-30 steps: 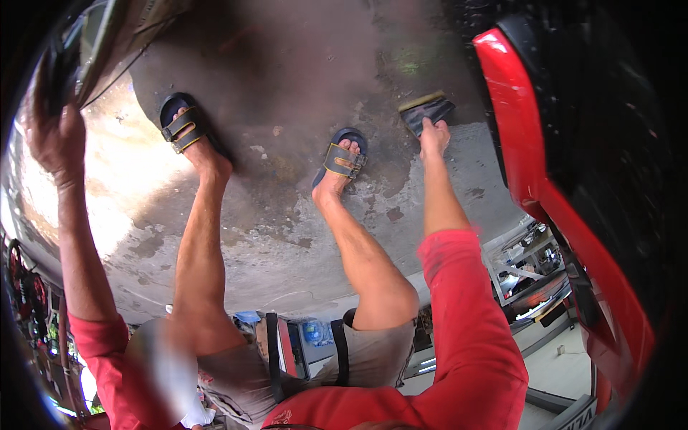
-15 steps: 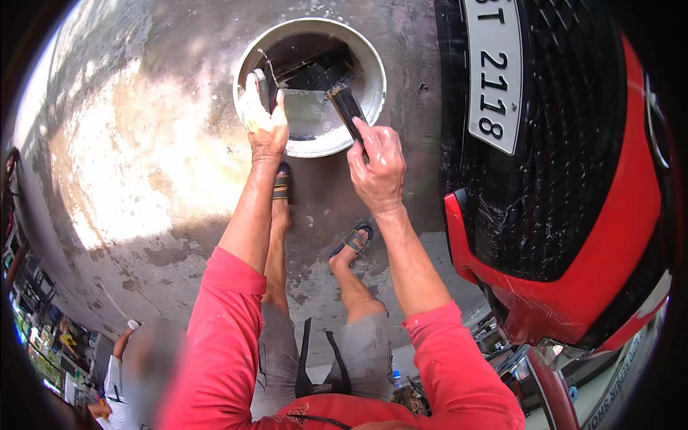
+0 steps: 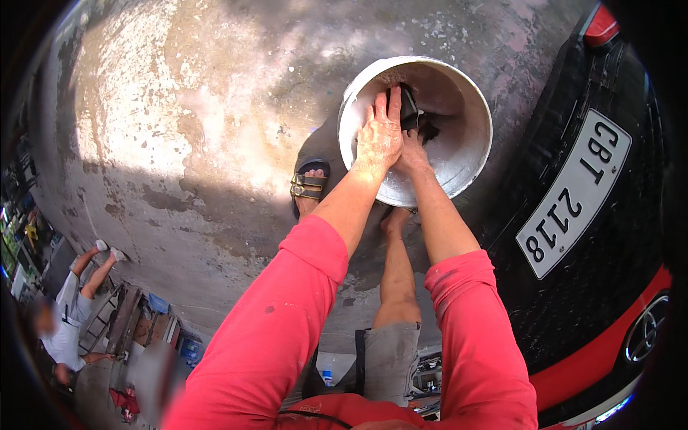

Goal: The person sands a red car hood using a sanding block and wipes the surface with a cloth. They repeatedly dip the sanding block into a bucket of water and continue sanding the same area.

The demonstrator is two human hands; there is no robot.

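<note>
Both my hands are inside a round white bucket (image 3: 481,100), close together. My left hand (image 3: 382,132) lies with long, straight fingers along the left side of a black, box-shaped piece (image 3: 408,107) and grips it; its thumb is hidden. Beside it, my right hand (image 3: 412,152) holds the lower end of the same piece, most of its fingers tucked out of sight. Cloudy liquid lies in the bucket. Another dark object (image 3: 428,130) shows just right of my right hand; its kind cannot be made out.
A car's black grille with a white number plate (image 3: 573,193) stands close on the right. Worn concrete floor (image 3: 215,158) surrounds the bucket. My sandalled foot (image 3: 309,185) is left of it. At far left, a person in a white shirt (image 3: 66,337) is near a bench.
My hands, earlier apart with a dark piece in each, have come together inside the bucket. The bucket now appears farther right and lower in view. The dark pieces seen in it earlier are mostly out of sight.
</note>
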